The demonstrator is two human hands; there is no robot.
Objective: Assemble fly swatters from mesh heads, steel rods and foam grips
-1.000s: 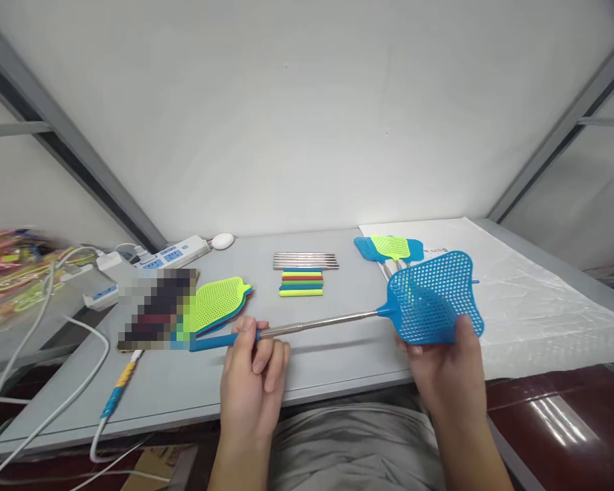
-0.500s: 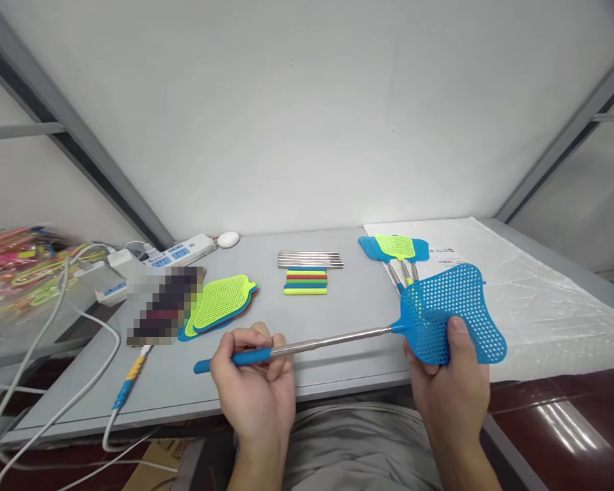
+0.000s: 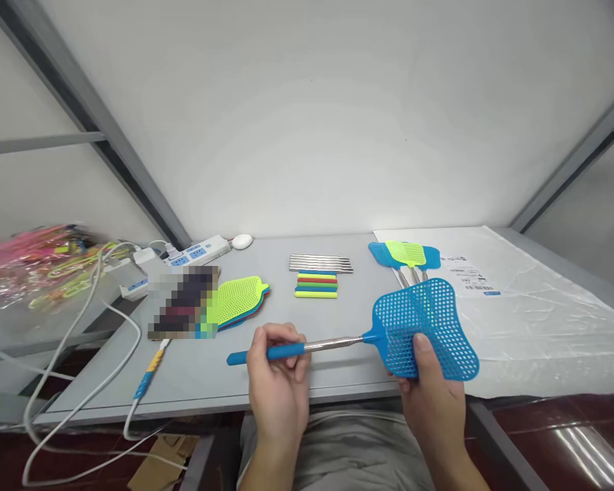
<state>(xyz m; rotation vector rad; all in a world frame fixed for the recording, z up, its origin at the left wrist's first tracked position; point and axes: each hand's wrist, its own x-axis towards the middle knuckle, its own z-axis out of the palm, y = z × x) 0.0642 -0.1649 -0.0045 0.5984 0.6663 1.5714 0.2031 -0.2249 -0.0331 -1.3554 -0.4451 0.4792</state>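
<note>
A fly swatter with a blue mesh head, a metal telescopic rod and a blue grip is held level above the table's front. My left hand has its fingers closed round the blue grip. My right hand pinches the mesh head, thumb on top and fingers mostly hidden beneath. Behind lie a row of metal rods and, just in front of them, several coloured grips. Loose mesh heads are stacked to the left, yellow-green on top. More fly swatters, blue and yellow-green, lie at the back right.
A white plastic package covers the table's right side. On the left are a pixelated phone-like object, a power strip, a white oval object, cables and bagged colourful items. A wall stands behind.
My hands have come closer together and the metal rod between them is shorter, pushed in. The view has turned slightly left.
</note>
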